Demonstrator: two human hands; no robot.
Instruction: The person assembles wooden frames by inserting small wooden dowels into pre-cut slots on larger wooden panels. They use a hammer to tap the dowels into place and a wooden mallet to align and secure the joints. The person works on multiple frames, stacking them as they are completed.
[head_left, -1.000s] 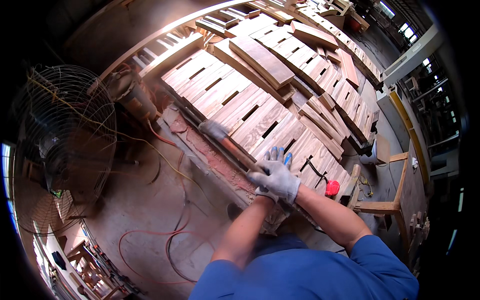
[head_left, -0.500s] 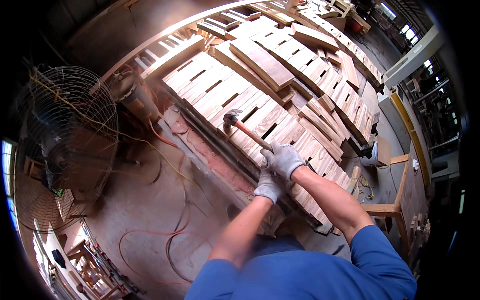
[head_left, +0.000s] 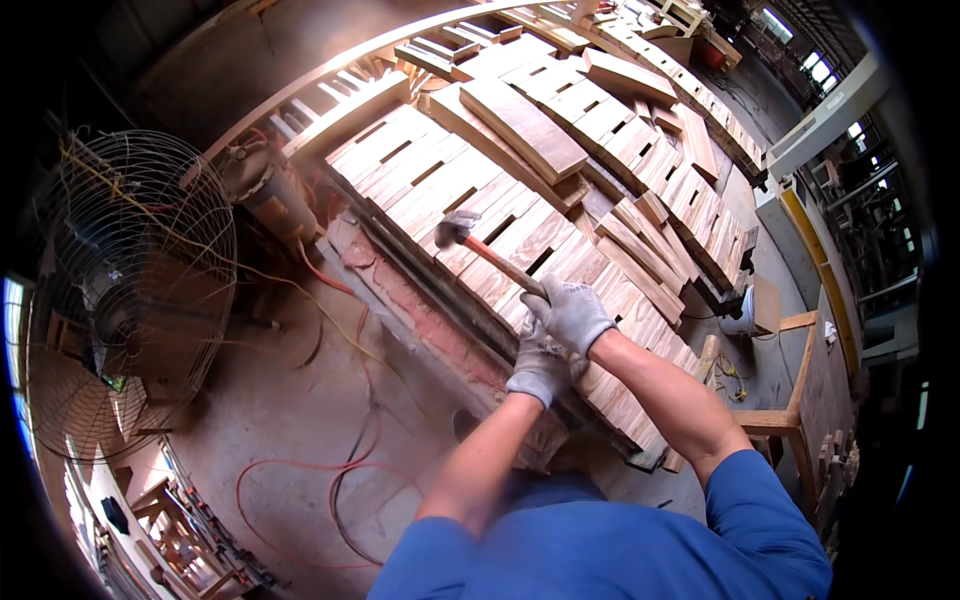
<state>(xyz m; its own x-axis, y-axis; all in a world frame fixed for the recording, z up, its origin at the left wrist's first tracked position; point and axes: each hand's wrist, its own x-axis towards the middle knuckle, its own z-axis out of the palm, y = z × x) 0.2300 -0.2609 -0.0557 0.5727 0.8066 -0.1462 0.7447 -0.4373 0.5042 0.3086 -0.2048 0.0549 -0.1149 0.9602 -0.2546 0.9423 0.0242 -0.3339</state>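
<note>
My gloved right hand (head_left: 577,317) is closed round the wooden handle of a claw hammer (head_left: 500,262). The hammer's dark head points away to the left, above the near edge of a row of pale wooden blocks (head_left: 425,180) with dark slots between them. My left hand (head_left: 541,366), also in a grey-white glove, is just below and against the right one, by the same edge. Its fingers are partly covered, so whether it grips anything cannot be made out.
Loose boards (head_left: 525,130) lie across the block rows. A large wire-caged fan (head_left: 140,290) stands at the left, near a metal bucket (head_left: 268,195). An orange hose (head_left: 285,463) and cords trail over the concrete floor. A wooden frame (head_left: 775,420) stands at the right.
The hammer's head has shifted slightly left and looks lifted off the block edge. My right hand has turned a little with it; my left hand has barely moved.
</note>
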